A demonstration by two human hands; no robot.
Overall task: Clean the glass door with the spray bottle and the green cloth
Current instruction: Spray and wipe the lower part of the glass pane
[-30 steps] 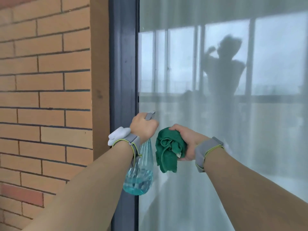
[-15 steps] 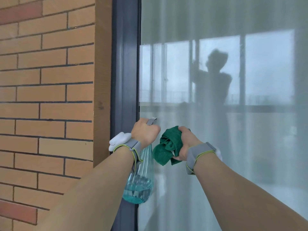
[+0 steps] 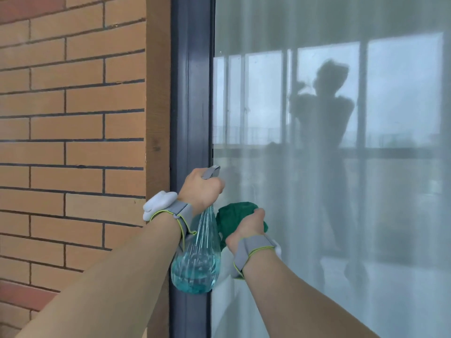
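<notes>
Brick, orange with dark mortar lines, fills the wall (image 3: 73, 142) from nine o'clock up to eleven, ending at a plain tan strip and then the dark grey door frame (image 3: 190, 106) that runs top to bottom through twelve and six. From there to three o'clock is the glass door (image 3: 341, 191), with a pale sheer curtain (image 3: 402, 240) hanging behind it and a dim reflection of window bars and a person's outline across the pane.

Just below centre, the left hand (image 3: 201, 190) is curled tight round the neck of the spray bottle (image 3: 195, 267), whose grey nozzle points at the glass while the clear body, holding blue liquid at the bottom, hangs down in front of the frame's edge. At four o'clock from it, the right hand (image 3: 246, 230) grips the bunched green cloth (image 3: 234, 212), fingers wrapped round it, close to the pane; whether the cloth touches the glass I cannot tell. Bottle and cloth sit just beside each other. Both wrists wear grey bands; the left wristband (image 3: 170, 212) carries a white block. Both forearms rise from six o'clock and cover the lower frame.
</notes>
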